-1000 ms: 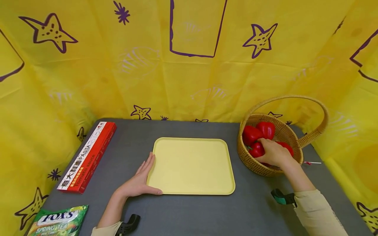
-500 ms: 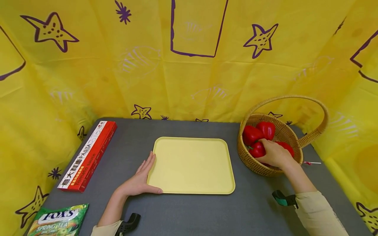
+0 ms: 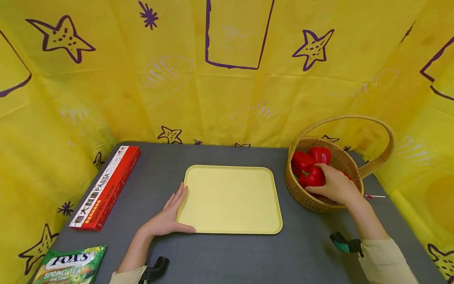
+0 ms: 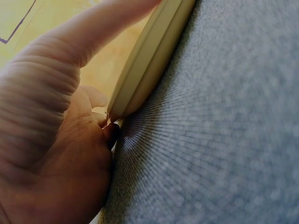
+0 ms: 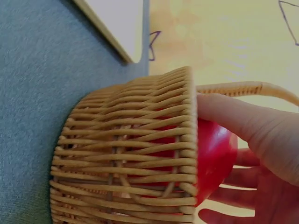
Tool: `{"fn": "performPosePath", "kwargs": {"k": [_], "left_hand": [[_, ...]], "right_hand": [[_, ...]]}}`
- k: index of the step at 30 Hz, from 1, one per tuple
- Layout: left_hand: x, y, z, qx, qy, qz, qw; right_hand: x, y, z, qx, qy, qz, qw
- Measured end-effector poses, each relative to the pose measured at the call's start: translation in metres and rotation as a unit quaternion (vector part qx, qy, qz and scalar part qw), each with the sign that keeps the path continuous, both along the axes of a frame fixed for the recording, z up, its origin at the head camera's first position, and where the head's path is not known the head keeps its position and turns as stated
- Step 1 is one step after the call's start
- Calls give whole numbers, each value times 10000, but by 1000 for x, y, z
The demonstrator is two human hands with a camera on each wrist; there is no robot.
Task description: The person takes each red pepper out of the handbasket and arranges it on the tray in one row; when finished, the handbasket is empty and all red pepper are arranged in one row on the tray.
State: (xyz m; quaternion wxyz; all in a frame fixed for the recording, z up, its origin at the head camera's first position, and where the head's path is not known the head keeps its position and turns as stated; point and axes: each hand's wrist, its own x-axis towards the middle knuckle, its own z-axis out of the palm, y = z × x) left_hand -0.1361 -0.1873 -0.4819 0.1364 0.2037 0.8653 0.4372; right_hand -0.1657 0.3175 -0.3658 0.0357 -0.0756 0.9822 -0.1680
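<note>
Table (image 3: 241,260) is bearing the tray (image 3: 230,199), its long axis running sideways, and the basket (image 3: 297,194) at its right. Your left hand (image 3: 166,221) is resting spread at tray edge; your right hand (image 3: 335,185) is holding the pepper (image 3: 312,176), lying inside the basket, left of its palm.

The person wears pale beige sleeves. The left sleeve (image 3: 125,277) ends in a plain cuff; the right sleeve (image 3: 384,258) matches it in colour and shows soft creases. A black fitting sits at each cuff. The left fitting (image 3: 156,269) has a curved, rounded end. The right fitting (image 3: 349,245) is angular and carries a teal panel (image 3: 341,247).
</note>
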Motion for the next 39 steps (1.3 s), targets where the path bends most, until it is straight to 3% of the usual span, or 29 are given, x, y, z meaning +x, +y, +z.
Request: {"fn": "performPosePath", "kwargs": {"k": [10,17,25,29,39], "left_hand": [[1,1,1,-20,48,18,10000],[1,0,1,-49,-37,61,10000],[2,1,2,-82,3,80,9999],[3,1,3,-96,-1,103,9999],[2,3,4,-88,-27,117,9999]], "right_hand": [[9,-7,16,-201,496,-119,9985],[13,-17,26,-477,908,2,9947],[14,-41,34,-920,769,107,9927],[10,-55,29,-1109,618,254,9916],[-3,-85,-3,-1437,689,683,9849]]}}
